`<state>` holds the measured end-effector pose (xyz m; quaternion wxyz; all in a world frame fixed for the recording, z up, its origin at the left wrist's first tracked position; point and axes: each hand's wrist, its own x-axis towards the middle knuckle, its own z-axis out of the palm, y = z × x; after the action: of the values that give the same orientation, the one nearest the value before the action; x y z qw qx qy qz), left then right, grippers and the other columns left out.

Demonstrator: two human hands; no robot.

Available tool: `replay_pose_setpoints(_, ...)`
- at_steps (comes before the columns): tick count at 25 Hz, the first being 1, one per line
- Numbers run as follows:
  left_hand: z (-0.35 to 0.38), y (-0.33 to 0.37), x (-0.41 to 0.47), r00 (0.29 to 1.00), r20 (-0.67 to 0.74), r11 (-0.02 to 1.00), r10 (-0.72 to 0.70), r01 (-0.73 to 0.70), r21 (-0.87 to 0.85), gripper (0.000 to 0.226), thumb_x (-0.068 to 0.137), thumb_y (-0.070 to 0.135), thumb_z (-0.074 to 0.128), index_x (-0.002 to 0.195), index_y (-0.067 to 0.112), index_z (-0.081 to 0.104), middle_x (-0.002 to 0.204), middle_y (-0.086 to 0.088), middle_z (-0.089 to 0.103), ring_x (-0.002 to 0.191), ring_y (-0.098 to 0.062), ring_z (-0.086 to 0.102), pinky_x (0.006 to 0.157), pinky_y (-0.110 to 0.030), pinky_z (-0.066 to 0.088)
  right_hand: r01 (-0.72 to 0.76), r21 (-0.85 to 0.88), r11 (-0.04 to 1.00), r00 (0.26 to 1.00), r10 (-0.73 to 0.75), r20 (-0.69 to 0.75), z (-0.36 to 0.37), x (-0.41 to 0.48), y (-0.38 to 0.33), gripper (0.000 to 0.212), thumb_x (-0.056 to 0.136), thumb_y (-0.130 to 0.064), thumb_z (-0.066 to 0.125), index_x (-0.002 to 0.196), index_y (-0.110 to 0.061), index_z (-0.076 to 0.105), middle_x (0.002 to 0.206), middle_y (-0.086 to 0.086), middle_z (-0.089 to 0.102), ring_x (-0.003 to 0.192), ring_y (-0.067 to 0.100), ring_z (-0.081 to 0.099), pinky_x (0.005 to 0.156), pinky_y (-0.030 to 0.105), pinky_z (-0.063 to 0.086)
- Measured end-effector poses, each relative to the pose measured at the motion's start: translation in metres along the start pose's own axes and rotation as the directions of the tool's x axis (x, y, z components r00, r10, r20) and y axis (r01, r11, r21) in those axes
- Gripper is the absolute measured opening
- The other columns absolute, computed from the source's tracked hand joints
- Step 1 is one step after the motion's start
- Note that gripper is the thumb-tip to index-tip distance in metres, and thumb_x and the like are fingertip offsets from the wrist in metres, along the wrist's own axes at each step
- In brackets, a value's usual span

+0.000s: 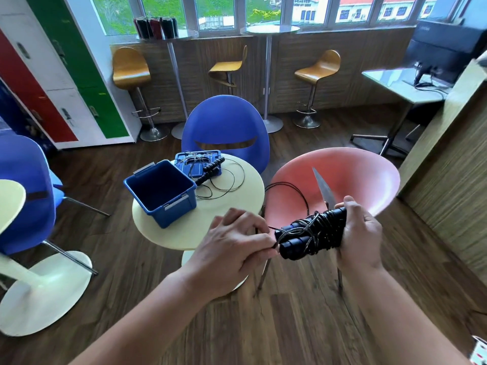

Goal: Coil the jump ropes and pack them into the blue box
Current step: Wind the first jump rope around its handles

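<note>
Wood-plank flooring and a bank of windows frame a small round tabletop [210,219], with a pink chair [342,180] to its right.

Over the gap between tabletop and chair, clear of both, hangs the wrapped jump rope [313,234]: two black handles side by side, bound by turns of thin cord. Its long axis runs from lower left to upper right. The right hand [361,233] grips the upper-right end, fingers curled round handles and windings. The left hand [234,246] is at the lower-left end, where its fingers [263,246] pinch the cord just beside the handle tips. A slack loop of cord [303,198] trails off the bundle across the pink seat, so the coiling looks unfinished.

The blue box [181,209] stands open on the tabletop, ahead and to the left of the bundle, on the left hand's side; that hand is the nearer one. Packing would likely mean carrying the bundle leftward and forward, and turning it to suit the opening.

Just behind the box lies its lid [189,167], and across it a second rope [212,167], uncoiled, its cord looping over the tabletop. A blue chair [226,122] stands beyond.
</note>
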<state>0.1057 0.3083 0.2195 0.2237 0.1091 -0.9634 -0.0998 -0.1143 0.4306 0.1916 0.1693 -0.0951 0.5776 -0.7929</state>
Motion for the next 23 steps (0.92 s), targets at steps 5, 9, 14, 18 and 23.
replay_pose_setpoints(5, 0.01, 0.006, -0.005, 0.998, 0.038, 0.998, -0.049, 0.051, -0.042, 0.022, 0.103, 0.051, 0.049, 0.108, 0.042, 0.068, 0.142, 0.015, 0.056, 0.143, -0.016, 0.037, 0.097, -0.05, 0.042, -0.095, 0.063, 0.993, 0.995, 0.096, -0.017, 0.006, -0.006, -0.011, 0.033, 0.099, -0.027, 0.057, 0.068, -0.016, 0.057, 0.054, -0.002, 0.049, 0.047, 0.015, 0.048, 0.046, 0.023, 0.042)
replay_pose_setpoints(9, 0.011, 0.009, -0.005, 0.996, 0.069, 0.986, -0.047, 0.058, -0.157, 0.018, 0.102, 0.047, 0.054, 0.107, 0.04, 0.07, 0.156, 0.011, 0.046, 0.156, -0.016, 0.018, 0.112, -0.052, 0.035, -0.207, 0.076, 0.975, 0.978, 0.206, 0.023, 0.01, -0.012, -0.019, 0.028, 0.098, -0.026, 0.058, 0.075, -0.012, 0.059, 0.059, 0.003, 0.05, 0.05, 0.017, 0.052, 0.044, 0.022, 0.043)
replay_pose_setpoints(14, 0.016, 0.023, -0.003, 0.992, 0.116, 0.932, -0.055, 0.093, -0.35, 0.029, 0.103, 0.048, 0.048, 0.101, 0.031, 0.072, 0.166, 0.003, 0.032, 0.158, -0.016, 0.005, 0.12, -0.048, 0.029, -0.346, 0.206, 0.915, 0.935, 0.354, 0.002, 0.022, -0.016, -0.013, 0.027, 0.099, -0.027, 0.059, 0.074, -0.02, 0.051, 0.049, -0.006, 0.052, 0.042, 0.01, 0.054, 0.045, 0.022, 0.047)
replay_pose_setpoints(18, 0.019, 0.037, -0.001, 0.99, 0.02, 0.839, -0.142, 0.131, -0.528, 0.018, 0.1, 0.034, 0.059, 0.099, 0.025, 0.074, 0.157, 0.01, 0.041, 0.155, -0.019, 0.017, 0.119, -0.041, 0.029, -0.436, 0.276, 0.856, 0.885, 0.463, -0.038, 0.032, -0.019, -0.001, 0.022, 0.098, -0.031, 0.061, 0.083, -0.02, 0.051, 0.068, 0.001, 0.053, 0.059, 0.018, 0.058, 0.063, 0.036, 0.051)
replay_pose_setpoints(23, 0.03, 0.061, -0.001, 0.83, 0.066, 0.025, -0.554, 0.096, -0.995, 0.034, 0.096, 0.053, 0.062, 0.091, 0.025, 0.079, 0.108, 0.003, 0.069, 0.11, -0.006, 0.065, 0.105, -0.034, 0.046, -0.399, 0.272, 0.876, 0.902, 0.428, -0.056, 0.055, -0.035, 0.004, 0.03, 0.097, -0.043, 0.061, 0.087, -0.014, 0.059, 0.067, 0.004, 0.068, 0.061, 0.024, 0.069, 0.071, 0.043, 0.059)
